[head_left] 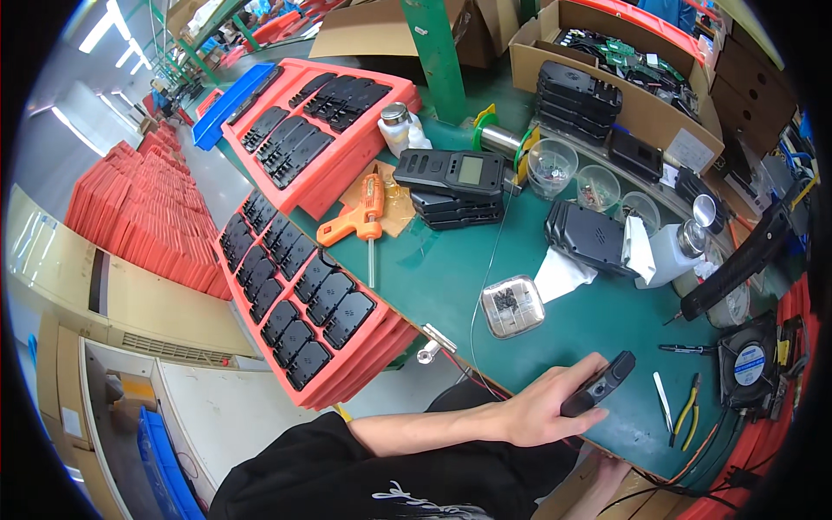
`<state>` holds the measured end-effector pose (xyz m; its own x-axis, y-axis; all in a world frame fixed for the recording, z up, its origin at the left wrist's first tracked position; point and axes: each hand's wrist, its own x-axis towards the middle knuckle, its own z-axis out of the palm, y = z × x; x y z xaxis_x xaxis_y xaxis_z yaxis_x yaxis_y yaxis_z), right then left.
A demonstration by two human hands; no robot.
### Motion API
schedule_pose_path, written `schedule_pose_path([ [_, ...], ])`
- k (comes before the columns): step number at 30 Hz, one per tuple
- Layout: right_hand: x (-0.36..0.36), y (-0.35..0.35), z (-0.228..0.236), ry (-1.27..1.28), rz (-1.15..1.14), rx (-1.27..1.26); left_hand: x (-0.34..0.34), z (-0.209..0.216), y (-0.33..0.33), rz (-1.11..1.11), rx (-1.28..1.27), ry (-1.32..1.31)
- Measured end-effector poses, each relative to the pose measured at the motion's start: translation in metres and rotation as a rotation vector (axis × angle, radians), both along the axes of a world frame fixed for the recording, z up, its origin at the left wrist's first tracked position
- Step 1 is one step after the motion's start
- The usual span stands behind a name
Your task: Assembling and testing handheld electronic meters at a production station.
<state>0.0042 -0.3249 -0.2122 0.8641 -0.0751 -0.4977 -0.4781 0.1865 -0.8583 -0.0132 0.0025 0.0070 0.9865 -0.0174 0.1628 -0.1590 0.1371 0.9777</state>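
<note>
My left hand [548, 406] is closed around a black handheld device [600, 384] above the front of the green bench [416, 282]. The device is tilted, with its narrow end toward me. Low at the bench's front edge is my right hand [612, 471], partly cut off by that edge, its fingers hidden. Just beyond my left hand sits a clear square dish [513, 307] with small dark pieces in it. White tweezers [663, 402] and yellow-handled pliers [687, 412] lie to the right of the device.
Red trays [374, 334] of black housings overhang the bench at left. An orange glue gun [360, 214] and a stack topped by a device with a screen [451, 172] stand farther back. At right are a white bottle [666, 255], a black electric screwdriver [737, 265] and a fan [747, 364].
</note>
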Motion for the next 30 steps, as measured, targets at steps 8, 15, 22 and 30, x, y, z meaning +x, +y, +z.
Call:
schedule_pose_path([
  [8,-0.008,0.053,0.152,-0.051,1.337,0.185,0.000,-0.006,0.001,-0.043,-0.165,0.043],
  [15,-0.012,0.103,0.209,-0.587,0.632,-0.107,0.002,-0.026,-0.006,-0.038,-0.346,-0.054],
  [22,-0.008,0.188,0.211,-0.766,0.524,-0.442,-0.001,-0.020,-0.006,0.120,-0.432,-0.033],
  [30,-0.002,0.176,0.214,-0.647,0.546,-0.245,0.002,-0.019,-0.011,0.194,-0.393,-0.148],
])
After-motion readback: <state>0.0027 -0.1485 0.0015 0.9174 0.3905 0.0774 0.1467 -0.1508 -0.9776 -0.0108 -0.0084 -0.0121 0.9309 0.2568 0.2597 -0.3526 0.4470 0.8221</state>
